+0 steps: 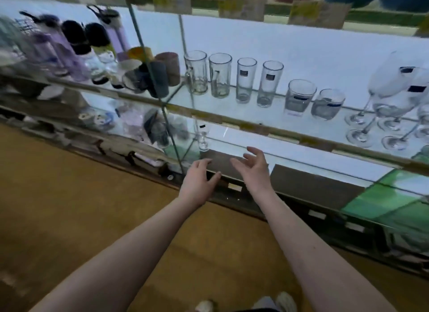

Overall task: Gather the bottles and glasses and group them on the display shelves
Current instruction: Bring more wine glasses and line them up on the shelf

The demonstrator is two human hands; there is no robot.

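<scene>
Between pickups, likely — your left hand (pixel 199 180) and right hand (pixel 254 170) hover at the lower shelf (pixel 301 157), fingers loose, empty. Next: grip the small glass (pixel 203 137) beyond, gently.

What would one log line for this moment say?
left hand: open, empty | right hand: open, empty | glasses: upright, middle shelf
</scene>
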